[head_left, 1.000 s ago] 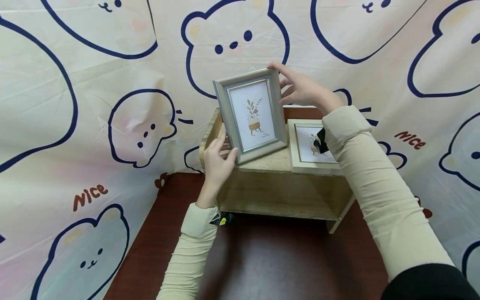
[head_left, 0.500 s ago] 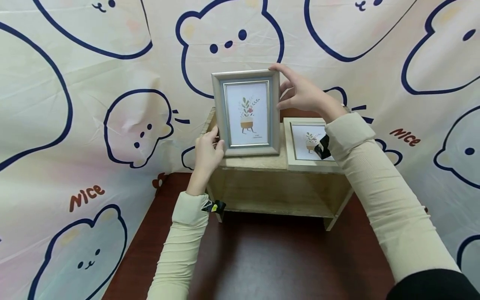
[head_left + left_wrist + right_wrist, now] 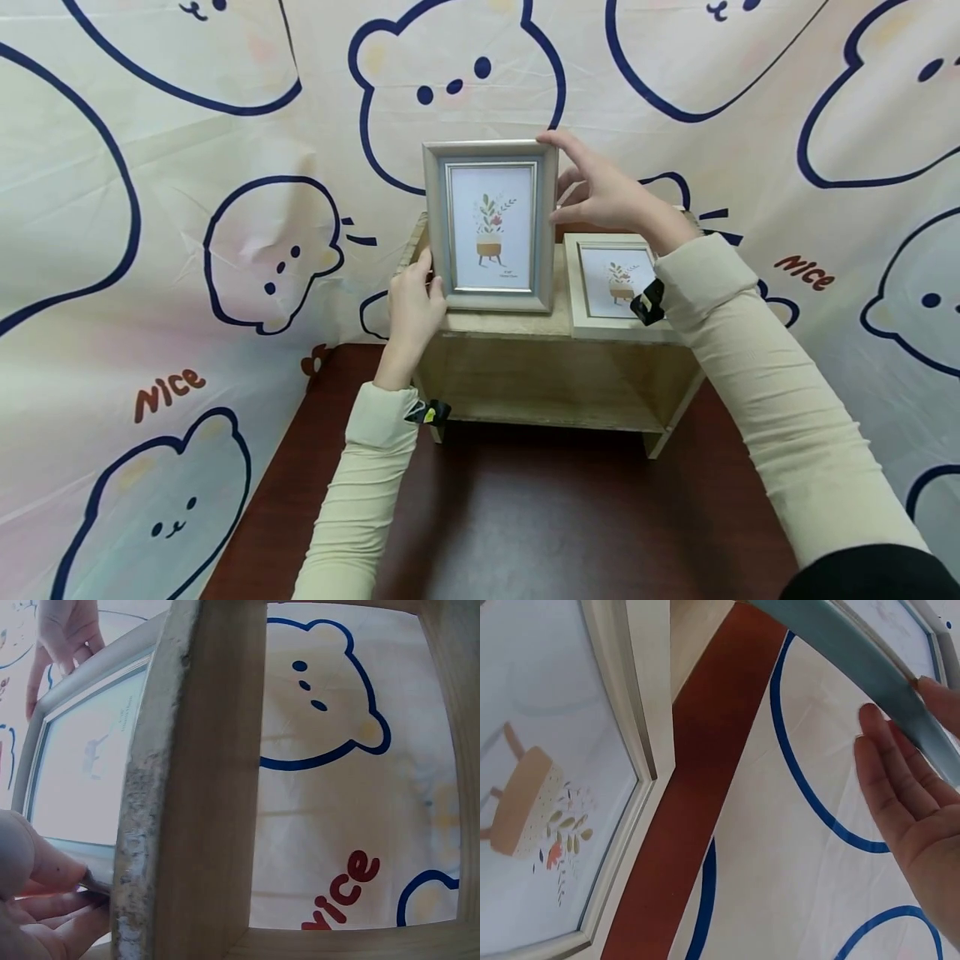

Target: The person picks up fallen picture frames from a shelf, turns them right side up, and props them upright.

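Observation:
A grey-beige picture frame [image 3: 491,229] with a potted-plant print stands upright over the left part of the wooden shelf unit [image 3: 547,375]. Whether its bottom edge bears on the shelf top is hard to tell. My left hand [image 3: 412,312] grips its lower left corner; in the left wrist view the thumb [image 3: 56,862] and fingers pinch the frame's edge. At the upper right corner my right hand [image 3: 607,196] holds the frame between thumb and fingers, as the right wrist view shows. A second, cream picture frame [image 3: 615,283] lies on the shelf top, partly behind my right wrist strap.
The shelf unit has a raised left side panel [image 3: 415,242] and a lower compartment beneath its top. It stands on a dark red-brown table [image 3: 585,525]. A cloth backdrop [image 3: 247,142] with cartoon animals hangs behind and to both sides.
The picture frame has turned from a tilted, angled pose to upright and facing me. My left hand has shifted left and up with its corner. Over the last half second little has moved.

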A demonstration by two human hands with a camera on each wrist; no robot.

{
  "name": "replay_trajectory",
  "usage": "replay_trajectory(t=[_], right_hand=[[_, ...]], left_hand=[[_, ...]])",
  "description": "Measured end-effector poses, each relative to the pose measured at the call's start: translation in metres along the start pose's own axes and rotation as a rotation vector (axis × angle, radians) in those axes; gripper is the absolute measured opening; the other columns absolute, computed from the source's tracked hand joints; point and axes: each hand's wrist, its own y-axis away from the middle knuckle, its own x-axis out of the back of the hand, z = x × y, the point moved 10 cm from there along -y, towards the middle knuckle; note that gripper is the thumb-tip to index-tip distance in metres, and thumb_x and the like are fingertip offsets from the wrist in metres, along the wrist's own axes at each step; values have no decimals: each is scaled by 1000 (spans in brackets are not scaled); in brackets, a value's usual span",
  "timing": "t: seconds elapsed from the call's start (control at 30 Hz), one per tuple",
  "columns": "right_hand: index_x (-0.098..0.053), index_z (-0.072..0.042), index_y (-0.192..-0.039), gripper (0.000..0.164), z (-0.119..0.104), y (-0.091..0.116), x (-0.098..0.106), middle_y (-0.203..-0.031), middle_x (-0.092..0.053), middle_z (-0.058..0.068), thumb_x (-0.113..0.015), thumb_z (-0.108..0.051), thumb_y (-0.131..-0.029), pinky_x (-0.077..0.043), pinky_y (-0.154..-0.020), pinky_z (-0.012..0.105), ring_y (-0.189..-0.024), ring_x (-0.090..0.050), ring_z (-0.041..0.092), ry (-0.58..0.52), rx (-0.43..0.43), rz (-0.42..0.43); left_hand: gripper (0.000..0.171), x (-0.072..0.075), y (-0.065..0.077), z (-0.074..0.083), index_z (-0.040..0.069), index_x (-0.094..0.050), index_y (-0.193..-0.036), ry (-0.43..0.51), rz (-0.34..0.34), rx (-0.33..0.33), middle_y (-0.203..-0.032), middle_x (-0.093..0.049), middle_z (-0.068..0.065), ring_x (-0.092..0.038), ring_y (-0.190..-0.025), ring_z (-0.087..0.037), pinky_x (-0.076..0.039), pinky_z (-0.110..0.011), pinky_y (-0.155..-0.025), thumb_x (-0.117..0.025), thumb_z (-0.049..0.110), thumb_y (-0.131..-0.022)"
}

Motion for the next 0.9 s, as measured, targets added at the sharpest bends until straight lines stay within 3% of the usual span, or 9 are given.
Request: replay_trajectory(t=[0.1, 0.23, 0.33, 0.43, 0.53, 0.63, 0.77, 0.9], right_hand=[[0, -45, -143, 93, 0, 9, 4, -123, -49, 18, -64, -11, -85, -42, -89, 47, -99, -58, 33, 43, -6, -13], [4, -48, -141, 89, 1, 24, 12, -126, -50, 19, -61, -22, -87, -42, -90, 50, -103, -57, 34, 118, -18, -10], [-6, -38, -145, 80, 4, 36, 19, -125, -52, 17, -60, -27, -88, -43, -88, 50, -104, -56, 33, 180, -18, 7], [-27, -19, -144, 65, 9, 49, 25, -118, -57, 18, -59, -26, -89, -44, -86, 48, -101, -58, 31, 247, -8, 34], [-48, -5, -130, 47, 15, 62, 30, -108, -62, 18, -59, -24, -89, -45, -82, 44, -94, -59, 30, 319, -25, 64], [-59, -2, -116, 37, 23, 74, 36, -99, -64, 15, -57, -27, -89, -46, -75, 40, -86, -59, 27, 378, -77, 79], [-63, 1, -107, 39, 42, 88, 41, -92, -64, 16, -55, -33, -90, -47, -65, 34, -77, -59, 24, 381, -213, 47], [-59, 7, -108, 46, 64, 104, 43, -86, -63, 19, -56, -34, -89, -50, -58, 33, -68, -62, 24, 354, -390, 1]], left_hand=[[40, 1, 5, 2, -10, -49, -123, 46, 49, -7, -102, -60, -26, -59, -92, -36, -48, -42, -79, -53, -3, -84], [40, 10, 14, 16, -9, -52, -121, 66, 169, -85, -113, -57, -24, -56, -101, -34, -47, -44, -82, -57, 4, -83], [34, 18, 20, 30, -7, -59, -111, 47, 257, -148, -114, -58, -21, -54, -105, -32, -43, -49, -80, -59, 8, -81], [30, 22, 25, 40, -7, -61, -106, 82, 302, -183, -111, -58, -20, -54, -105, -31, -42, -46, -81, -60, 6, -79], [31, 21, 29, 50, -9, -60, -106, 149, 301, -212, -106, -59, -21, -54, -102, -32, -42, -42, -86, -61, 1, -76], [32, 15, 32, 60, -11, -59, -105, 228, 273, -235, -98, -60, -22, -56, -94, -32, -45, -39, -82, -62, -1, -75], [31, 2, 35, 72, -12, -59, -105, 309, 210, -253, -87, -62, -21, -58, -81, -30, -50, -38, -72, -62, 1, -76], [27, -15, 36, 85, -11, -61, -98, 335, 114, -243, -81, -63, -20, -59, -74, -28, -50, -36, -68, -64, 5, -77]])
